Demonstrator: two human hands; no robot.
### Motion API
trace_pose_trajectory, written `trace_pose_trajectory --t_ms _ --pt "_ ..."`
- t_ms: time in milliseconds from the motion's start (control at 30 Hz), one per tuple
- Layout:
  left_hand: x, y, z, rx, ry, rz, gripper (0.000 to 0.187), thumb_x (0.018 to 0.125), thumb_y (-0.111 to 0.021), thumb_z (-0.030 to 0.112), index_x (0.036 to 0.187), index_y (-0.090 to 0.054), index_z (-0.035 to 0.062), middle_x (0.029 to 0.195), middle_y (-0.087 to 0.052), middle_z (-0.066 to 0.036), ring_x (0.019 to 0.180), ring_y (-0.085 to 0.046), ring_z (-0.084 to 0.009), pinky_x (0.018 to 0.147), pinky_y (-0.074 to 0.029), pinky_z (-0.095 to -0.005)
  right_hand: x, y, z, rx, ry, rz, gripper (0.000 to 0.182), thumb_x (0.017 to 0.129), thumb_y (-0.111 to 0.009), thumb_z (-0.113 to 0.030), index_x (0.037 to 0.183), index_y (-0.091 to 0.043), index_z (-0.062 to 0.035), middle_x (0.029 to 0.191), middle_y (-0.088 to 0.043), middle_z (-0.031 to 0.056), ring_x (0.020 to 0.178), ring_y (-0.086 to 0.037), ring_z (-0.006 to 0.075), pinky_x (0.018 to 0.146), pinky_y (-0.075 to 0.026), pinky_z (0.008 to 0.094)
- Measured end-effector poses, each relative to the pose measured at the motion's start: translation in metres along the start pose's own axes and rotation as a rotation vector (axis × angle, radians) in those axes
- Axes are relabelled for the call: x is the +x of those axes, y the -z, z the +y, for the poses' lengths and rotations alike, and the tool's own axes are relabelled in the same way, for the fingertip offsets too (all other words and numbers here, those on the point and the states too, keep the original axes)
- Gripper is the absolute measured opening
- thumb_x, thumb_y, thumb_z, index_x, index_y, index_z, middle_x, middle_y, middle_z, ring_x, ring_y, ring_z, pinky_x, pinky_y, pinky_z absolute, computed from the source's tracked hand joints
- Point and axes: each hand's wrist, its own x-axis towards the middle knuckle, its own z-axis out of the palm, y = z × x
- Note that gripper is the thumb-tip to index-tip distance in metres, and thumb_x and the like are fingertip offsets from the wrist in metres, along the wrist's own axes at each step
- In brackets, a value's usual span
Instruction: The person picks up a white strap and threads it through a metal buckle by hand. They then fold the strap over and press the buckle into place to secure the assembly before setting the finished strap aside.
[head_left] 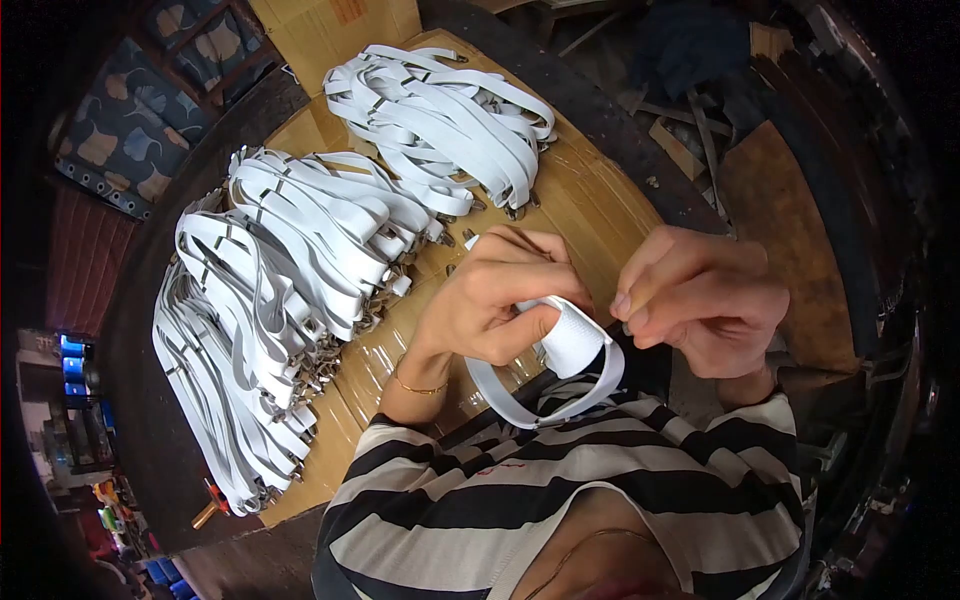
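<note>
My left hand (pixel 495 295) is closed around a white elastic suspender strap (pixel 572 342), its thumb pressing on the band. Part of the strap hangs below in a loop in front of the striped shirt. Just to the right, my right hand (pixel 705 300) is pinched shut, thumb against fingers, close to the strap's edge. Something small may sit at those fingertips, but I cannot make it out. Beyond my left hand lies a bundle of white suspenders (pixel 440 120) with metal clips. More bundled suspenders (pixel 290 215) lie to the left, their clips towards me.
Cardboard (pixel 600 200) covers the work surface under the bundles. A cardboard flap (pixel 340 40) stands at the far side. Near the left front edge lies a tool with an orange handle (pixel 207 514). A brown board (pixel 785 240) is to the right, and blue spools (pixel 73 365) are at far left.
</note>
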Motion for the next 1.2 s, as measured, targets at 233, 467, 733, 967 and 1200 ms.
trace_pose_trajectory --t_ms 233,467,733,967,1200 --pt "-0.001 -0.001 -0.002 -0.066 -0.024 -0.02 0.013 0.074 -0.058 0.003 0.081 -0.064 -0.0056 0.056 -0.054 -0.012 0.048 -0.051 -0.03 0.061 -0.046 -0.0349 0.002 0.001 -0.001 0.067 -0.149 -0.037 0.019 0.072 -0.072 0.007 0.09 -0.069 0.0029 0.089 -0.069 0.013 0.074 -0.067 0.0185 0.061 -0.052 0.0258" --pt "-0.002 0.0 -0.006 -0.07 -0.008 -0.053 0.01 0.069 -0.059 0.001 0.077 -0.062 -0.0041 0.052 -0.049 -0.01 0.046 -0.048 -0.0293 0.062 -0.045 -0.0351 0.006 -0.008 -0.013 -0.236 -0.146 -0.085 0.013 0.076 -0.065 0.008 0.088 -0.065 0.001 0.086 -0.063 0.0112 0.07 -0.062 0.0215 0.059 -0.049 0.0298" --pt "0.0 -0.003 -0.003 0.174 0.029 -0.006 0.007 0.073 -0.059 0.004 0.077 -0.06 -0.0014 0.051 -0.045 -0.009 0.046 -0.046 -0.0294 0.059 -0.043 -0.0352 0.009 -0.009 -0.014 -0.35 -0.212 -0.038 0.005 0.079 -0.062 0.004 0.083 -0.061 0.0023 0.082 -0.06 0.0125 0.066 -0.059 0.0222 0.058 -0.046 0.0289" --pt "0.0 -0.007 -0.007 0.14 0.04 -0.024 0.015 0.082 -0.063 0.012 0.077 -0.06 -0.0016 0.051 -0.045 -0.009 0.046 -0.045 -0.0292 0.06 -0.043 -0.0347 0.006 -0.001 -0.013 -0.286 -0.179 -0.118 0.014 0.076 -0.062 0.009 0.086 -0.057 0.0018 0.083 -0.055 0.0089 0.068 -0.058 0.0209 0.058 -0.046 0.0302" --pt "0.003 -0.009 -0.01 0.004 0.055 -0.061 0.017 0.085 -0.061 0.012 0.075 -0.059 -0.0014 0.048 -0.042 -0.009 0.045 -0.044 -0.0297 0.067 -0.045 -0.0363 0.005 0.014 -0.018 -0.284 -0.21 -0.285 0.021 0.071 -0.063 0.01 0.089 -0.056 0.0013 0.084 -0.053 0.0076 0.067 -0.057 0.0186 0.056 -0.046 0.0289"
